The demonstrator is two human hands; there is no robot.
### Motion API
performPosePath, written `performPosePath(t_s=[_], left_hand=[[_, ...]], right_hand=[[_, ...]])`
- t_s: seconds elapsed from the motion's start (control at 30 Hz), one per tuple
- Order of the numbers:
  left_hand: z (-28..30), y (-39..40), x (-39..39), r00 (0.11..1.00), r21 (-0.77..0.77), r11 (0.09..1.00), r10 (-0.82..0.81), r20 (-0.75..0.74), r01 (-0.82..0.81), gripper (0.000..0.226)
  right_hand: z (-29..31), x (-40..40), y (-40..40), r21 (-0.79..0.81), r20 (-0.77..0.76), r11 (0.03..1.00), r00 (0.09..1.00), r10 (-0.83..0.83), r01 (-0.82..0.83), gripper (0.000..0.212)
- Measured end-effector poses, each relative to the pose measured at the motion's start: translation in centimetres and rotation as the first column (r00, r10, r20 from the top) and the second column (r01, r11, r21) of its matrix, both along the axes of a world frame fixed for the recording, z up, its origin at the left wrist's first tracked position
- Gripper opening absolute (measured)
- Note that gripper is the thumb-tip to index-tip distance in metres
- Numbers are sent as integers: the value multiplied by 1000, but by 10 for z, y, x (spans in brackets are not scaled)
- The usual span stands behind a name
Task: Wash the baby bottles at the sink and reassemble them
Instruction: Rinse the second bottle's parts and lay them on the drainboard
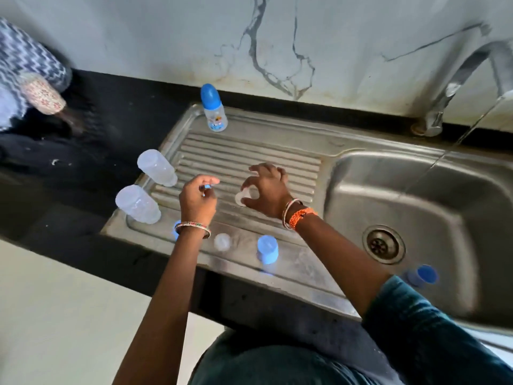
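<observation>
Left hand: your left hand point(197, 200) hangs over the drainboard point(249, 159), fingers curled round a small blue ring point(206, 187); most of that piece is hidden by your fingers.
Right hand: your right hand point(268, 190) pinches a clear teat point(244, 196) between thumb and forefinger, the other fingers spread wide above it.
Assembled bottle: a capped bottle point(213, 109) stands upright at the far edge of the drainboard, near the wall.
Bottle bodies: two clear bottle bodies point(156, 167) point(138, 204) stand at the drainboard's left edge, apparently mouth down.
Loose parts, near edge: a blue cap point(267, 252), a second clear teat point(222, 242), and a blue part point(177, 230) mostly hidden behind your left wrist.
Sink basin: the basin point(416, 218) lies to the right; another blue cap point(423, 275) sits by its near edge, partly cut off by your sleeve.
Tap: the tap point(460, 79) runs water into the basin; blurred.
Far left: a second person's sleeve point(30, 73), blurred, cut off by the frame.
</observation>
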State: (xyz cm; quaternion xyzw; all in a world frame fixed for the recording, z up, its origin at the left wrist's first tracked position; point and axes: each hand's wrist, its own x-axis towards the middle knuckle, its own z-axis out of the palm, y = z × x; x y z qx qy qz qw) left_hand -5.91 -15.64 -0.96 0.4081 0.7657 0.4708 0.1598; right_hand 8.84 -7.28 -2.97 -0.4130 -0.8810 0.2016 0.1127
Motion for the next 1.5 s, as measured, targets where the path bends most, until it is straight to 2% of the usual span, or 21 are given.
performPosePath(t_s=[0.1, 0.2, 0.3, 0.4, 0.47, 0.57, 0.63, 0.7, 0.8, 0.87, 0.97, 1.03, 1.1, 1.17, 1.23, 1.27, 1.3, 1.37, 1.43, 1.5], left_hand=[[4, -3, -16, 1000, 21, 1000, 17, 15, -17, 35], [3, -1, -23, 999, 13, 1000, -11, 41, 10, 36], [-2, 5, -21, 997, -6, 999, -38, 64, 39, 37], [-4, 19, -3, 984, 9, 992, -124, 127, 124, 30], [-1, 31, 22, 958, 34, 976, -217, 187, 215, 24], [4, 51, 77, 892, 21, 918, -389, 229, 395, 28], [4, 62, 123, 828, -21, 845, -517, 218, 534, 26], [-1, 69, 175, 736, -59, 749, -629, 250, 660, 22], [-17, 76, 239, 604, -166, 586, -719, 343, 793, 19], [-28, 79, 268, 554, -255, 492, -745, 371, 832, 18], [-41, 81, 291, 572, -305, 485, -722, 389, 820, 16], [-45, 83, 301, 612, -333, 514, -688, 390, 791, 20], [-45, 88, 308, 632, -332, 538, -672, 385, 775, 24], [-41, 97, 316, 642, -284, 576, -667, 378, 766, 29], [-32, 110, 325, 652, -199, 635, -636, 413, 746, 31], [-27, 116, 330, 655, -159, 669, -603, 456, 727, 32], [-20, 123, 335, 650, -121, 698, -569, 504, 705, 32], [-8, 135, 345, 626, -64, 735, -526, 575, 676, 30], [2, 145, 353, 608, -15, 761, -506, 611, 649, 27], [8, 154, 359, 570, 30, 780, -483, 664, 625, 26]], right_hand=[[-8, -19, -2, 40, 66, 999, 997, 27, -30, 34], [-14, -26, -6, 15, 143, 999, 989, 29, -32, 38], [-11, -22, -7, -37, 135, 999, 991, 11, -6, 47], [3, 2, -5, -69, -26, 991, 993, -114, 112, 57], [12, 35, -3, -72, -106, 973, 968, -226, 220, 54], [13, 108, -1, -90, -117, 907, 900, -420, 412, 43], [1, 166, -2, -155, -39, 814, 819, -572, 561, 36], [-19, 226, -4, -244, 108, 674, 710, -696, 697, 34], [-52, 298, -12, -339, 347, 485, 586, -732, 806, 40], [-74, 330, -20, -381, 483, 446, 586, -651, 810, 51], [-102, 348, -25, -420, 544, 468, 629, -555, 777, 55], [-105, 348, -15, -436, 461, 429, 605, -649, 791, 68], [-91, 346, 6, -484, 252, 378, 539, -803, 789, 76], [-63, 344, 30, -626, -65, 360, 414, -908, 692, 56], [-30, 340, 47, -825, -342, 412, 238, -909, 387, 28], [-17, 336, 51, -876, -417, 442, 159, -895, 191, 23], [-3, 332, 55, -884, -458, 466, 121, -881, 43, 18], [15, 327, 61, -870, -492, 490, 113, -863, -50, 11], [24, 324, 67, -859, -510, 512, 118, -852, -19, 13], [27, 324, 74, -846, -521, 533, 177, -835, 22, 19]])
